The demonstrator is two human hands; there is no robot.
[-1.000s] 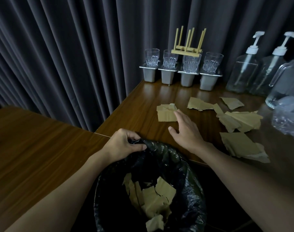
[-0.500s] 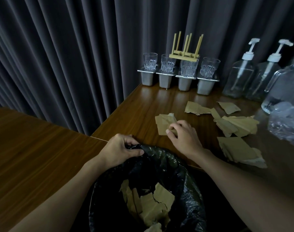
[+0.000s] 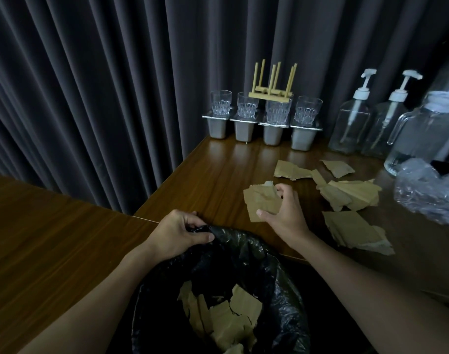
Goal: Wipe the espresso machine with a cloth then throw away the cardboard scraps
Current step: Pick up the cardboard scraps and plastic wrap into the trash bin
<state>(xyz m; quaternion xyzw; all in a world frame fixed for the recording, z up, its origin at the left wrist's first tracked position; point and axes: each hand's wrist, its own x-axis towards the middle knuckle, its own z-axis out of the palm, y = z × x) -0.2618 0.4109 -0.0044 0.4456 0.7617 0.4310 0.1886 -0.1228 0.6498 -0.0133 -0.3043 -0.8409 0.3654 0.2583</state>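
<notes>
Head view, the only one supplied. The left hand [image 3: 178, 236], at lower centre of the frame, is closed in a pinch on the rim of the black bin bag [image 3: 282, 297], holding its mouth open; torn cardboard already lies inside. The right hand [image 3: 282, 213], just right of centre, has thumb and curled fingers clamped around a cardboard scrap [image 3: 260, 200] at the near edge of the wooden counter [image 3: 218, 175]. Whether the scrap is lifted clear of the surface cannot be told.

Remaining scraps: a loose pile [image 3: 351, 194] right of the held piece, a large piece [image 3: 353, 231] below it, and two smaller pieces towards the back.

Handling, as a judgement: the cardboard looks light, thin and semi-stiff, with ragged torn edges (likely to bend, not break). An edge pinch, or a gather of several pieces, should serve.

Room: the bag mouth sits directly below the counter edge, and the path from hand to bag is open. Glass tumblers [image 3: 278, 111] and pump bottles [image 3: 351, 121] stand along the back, well apart; crinkled clear plastic [image 3: 430, 192] at the right edge lies near the pile.
</notes>
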